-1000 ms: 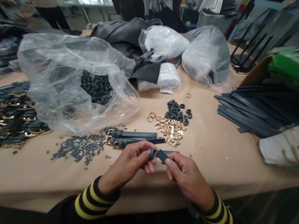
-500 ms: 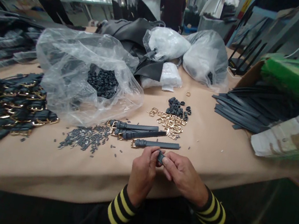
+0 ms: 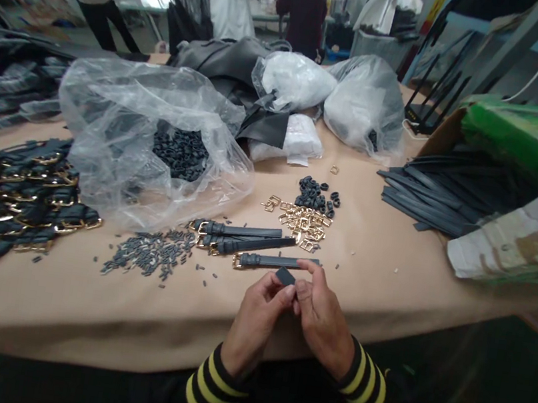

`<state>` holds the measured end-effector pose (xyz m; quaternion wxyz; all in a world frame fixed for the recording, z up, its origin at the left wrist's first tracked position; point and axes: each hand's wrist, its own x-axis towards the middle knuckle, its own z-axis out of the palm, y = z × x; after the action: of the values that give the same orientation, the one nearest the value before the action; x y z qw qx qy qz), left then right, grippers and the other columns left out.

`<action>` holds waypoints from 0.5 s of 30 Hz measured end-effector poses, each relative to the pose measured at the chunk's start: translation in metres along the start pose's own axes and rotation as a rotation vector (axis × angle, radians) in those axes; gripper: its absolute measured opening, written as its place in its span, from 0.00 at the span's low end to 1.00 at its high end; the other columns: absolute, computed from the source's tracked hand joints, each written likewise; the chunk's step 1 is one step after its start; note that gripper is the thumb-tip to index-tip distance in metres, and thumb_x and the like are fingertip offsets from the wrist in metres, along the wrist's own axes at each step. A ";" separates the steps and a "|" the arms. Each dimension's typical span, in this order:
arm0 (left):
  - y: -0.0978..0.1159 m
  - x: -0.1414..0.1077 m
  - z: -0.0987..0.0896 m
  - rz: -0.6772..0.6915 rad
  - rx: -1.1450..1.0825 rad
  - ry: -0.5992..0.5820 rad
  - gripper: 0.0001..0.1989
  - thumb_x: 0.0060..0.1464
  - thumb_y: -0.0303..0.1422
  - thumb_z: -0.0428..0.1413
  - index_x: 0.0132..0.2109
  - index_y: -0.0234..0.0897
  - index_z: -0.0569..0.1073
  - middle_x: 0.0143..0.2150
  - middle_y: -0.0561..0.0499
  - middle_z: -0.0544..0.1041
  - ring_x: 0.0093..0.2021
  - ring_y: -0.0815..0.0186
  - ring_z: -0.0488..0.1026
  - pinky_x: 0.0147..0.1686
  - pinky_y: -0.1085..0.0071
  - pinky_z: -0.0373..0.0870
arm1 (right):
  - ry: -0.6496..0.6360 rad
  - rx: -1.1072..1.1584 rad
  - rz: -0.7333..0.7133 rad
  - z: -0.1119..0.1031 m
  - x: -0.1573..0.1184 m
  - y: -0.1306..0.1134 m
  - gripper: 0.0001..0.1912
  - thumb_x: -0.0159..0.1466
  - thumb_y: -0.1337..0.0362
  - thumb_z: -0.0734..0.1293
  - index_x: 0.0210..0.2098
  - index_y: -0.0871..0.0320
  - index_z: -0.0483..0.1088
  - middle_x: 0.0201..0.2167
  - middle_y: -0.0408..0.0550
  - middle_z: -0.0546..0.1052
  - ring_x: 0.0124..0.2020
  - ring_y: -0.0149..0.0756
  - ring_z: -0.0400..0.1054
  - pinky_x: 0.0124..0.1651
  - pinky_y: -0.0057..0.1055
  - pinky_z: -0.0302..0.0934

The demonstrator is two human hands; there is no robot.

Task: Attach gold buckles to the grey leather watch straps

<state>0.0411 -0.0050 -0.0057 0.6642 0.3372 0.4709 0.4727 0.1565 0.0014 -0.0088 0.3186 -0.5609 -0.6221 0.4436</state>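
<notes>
Dark strap piece (image 3: 285,276) held up over near part of surface (image 3: 141,314); left hand (image 3: 252,320) closed, thumb and fingers pinching it; right hand (image 3: 325,321) thumb at its lower end, grip hidden, cannot tell if pinching. Right index now stretched out, bent half second ago; piece's flat end now in clear view, mostly covered then. Just beyond, buckled strap (image 3: 265,261) unmoved; farther, gold buckles (image 3: 304,221), black loops (image 3: 311,194)

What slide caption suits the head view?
Left hand and right hand hold a dark strip, loose gold buckles lying beyond.
</notes>
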 end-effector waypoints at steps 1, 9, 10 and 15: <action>0.001 0.000 -0.002 0.024 0.123 0.009 0.05 0.47 0.31 0.57 0.32 0.34 0.69 0.27 0.54 0.70 0.28 0.70 0.66 0.32 0.74 0.64 | -0.018 0.016 -0.001 -0.001 0.001 0.000 0.16 0.66 0.58 0.51 0.49 0.58 0.57 0.22 0.43 0.70 0.24 0.34 0.66 0.29 0.28 0.56; 0.011 0.007 -0.023 0.046 0.262 -0.025 0.08 0.52 0.36 0.52 0.32 0.34 0.69 0.25 0.54 0.69 0.26 0.71 0.65 0.29 0.74 0.65 | -0.190 0.071 -0.100 -0.009 0.012 -0.003 0.10 0.64 0.60 0.56 0.32 0.58 0.63 0.22 0.42 0.71 0.23 0.29 0.66 0.29 0.25 0.58; 0.010 0.009 -0.023 0.050 0.230 -0.001 0.08 0.52 0.36 0.53 0.32 0.34 0.69 0.26 0.54 0.69 0.26 0.71 0.66 0.29 0.74 0.65 | -0.216 0.075 -0.082 -0.010 0.012 -0.002 0.10 0.64 0.60 0.56 0.30 0.58 0.62 0.20 0.41 0.70 0.20 0.28 0.65 0.27 0.24 0.57; 0.010 0.018 -0.023 0.024 0.064 0.082 0.09 0.51 0.38 0.53 0.33 0.35 0.68 0.29 0.52 0.70 0.28 0.69 0.69 0.30 0.72 0.68 | -0.355 0.185 0.000 -0.016 0.015 0.005 0.12 0.64 0.60 0.55 0.28 0.59 0.61 0.19 0.40 0.68 0.15 0.24 0.61 0.23 0.22 0.56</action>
<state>0.0185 0.0154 -0.0096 0.6273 0.3442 0.5085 0.4789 0.1706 0.0196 -0.0086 0.2540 -0.4424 -0.6251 0.5908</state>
